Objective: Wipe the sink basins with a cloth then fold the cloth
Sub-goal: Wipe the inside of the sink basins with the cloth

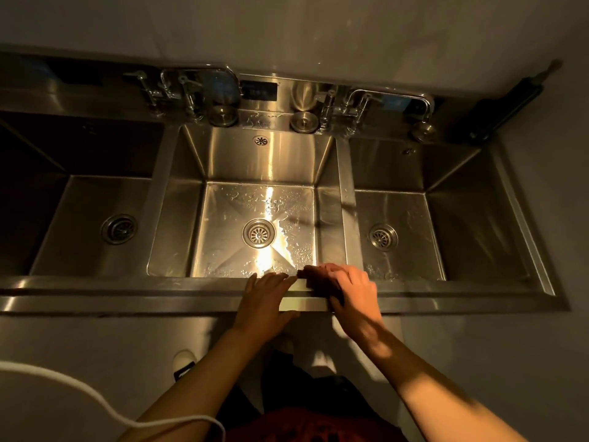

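A steel unit with three sink basins fills the view: a dark left basin [86, 224], a wet, brightly lit middle basin [229, 212] and a right basin [411, 218]. A dark folded cloth [314, 280] lies on the front rim [159, 285] between the middle and right basins. My right hand [347, 285] lies over the cloth and presses it onto the rim. My left hand [264, 298] rests flat on the rim, its fingertips touching the cloth's left edge. Most of the cloth is hidden under my right hand.
Two faucets [204, 78] [389, 97] and round drain knobs [304, 121] stand on the back ledge. A dark long object [506, 106] leans at the back right. A white cord [79, 393] runs across the floor at lower left. My shoes [183, 362] are below the rim.
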`<state>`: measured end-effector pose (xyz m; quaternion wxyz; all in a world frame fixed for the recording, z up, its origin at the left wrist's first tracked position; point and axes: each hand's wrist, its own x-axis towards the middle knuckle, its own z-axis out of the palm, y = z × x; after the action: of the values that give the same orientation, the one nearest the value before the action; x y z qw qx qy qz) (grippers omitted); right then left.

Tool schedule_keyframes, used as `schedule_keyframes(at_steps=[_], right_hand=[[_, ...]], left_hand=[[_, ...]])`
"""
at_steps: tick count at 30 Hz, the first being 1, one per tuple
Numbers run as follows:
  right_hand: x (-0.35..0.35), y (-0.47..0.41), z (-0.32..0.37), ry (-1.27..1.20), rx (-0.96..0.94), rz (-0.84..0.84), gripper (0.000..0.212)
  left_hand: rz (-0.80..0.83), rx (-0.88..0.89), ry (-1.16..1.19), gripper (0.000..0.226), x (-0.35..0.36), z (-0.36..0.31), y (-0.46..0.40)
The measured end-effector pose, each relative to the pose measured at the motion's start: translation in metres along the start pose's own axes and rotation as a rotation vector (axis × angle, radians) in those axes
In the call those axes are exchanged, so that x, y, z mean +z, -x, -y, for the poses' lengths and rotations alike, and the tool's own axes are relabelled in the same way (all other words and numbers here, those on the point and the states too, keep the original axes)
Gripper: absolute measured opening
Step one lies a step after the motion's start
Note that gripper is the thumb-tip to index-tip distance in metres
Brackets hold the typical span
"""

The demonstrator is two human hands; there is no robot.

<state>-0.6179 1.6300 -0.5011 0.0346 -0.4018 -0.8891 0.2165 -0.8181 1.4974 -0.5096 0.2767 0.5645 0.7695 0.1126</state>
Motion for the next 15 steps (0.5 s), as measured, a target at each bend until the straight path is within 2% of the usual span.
schedule_keyframes(at_steps=[5, 9, 12, 15], right_hand=[[-0.021, 0.037, -0.04, 0.006, 0.031, -0.076, 0.037], [-0.027, 0.056, -0.044, -0.024, 0.129, -0.166, 0.069], [-0.031, 0.041, -0.028, 0.039, 0.162, -0.099, 0.067], [-0.033, 0.017, -0.017, 0.063, 0.063, -0.082, 0.057]], left_hand=[[0.022, -0.002, -0.024, 0.078, -0.004, -0.006, -0.001], [0.053, 0.008, -0.049, 0.076, -0.005, -0.012, -0.002], [0.078, 0.057, -0.056, 0.074, -0.002, -0.016, -0.007], [0.109, 0.145, -0.071, 0.074, 0.002, -0.022, -0.016]])
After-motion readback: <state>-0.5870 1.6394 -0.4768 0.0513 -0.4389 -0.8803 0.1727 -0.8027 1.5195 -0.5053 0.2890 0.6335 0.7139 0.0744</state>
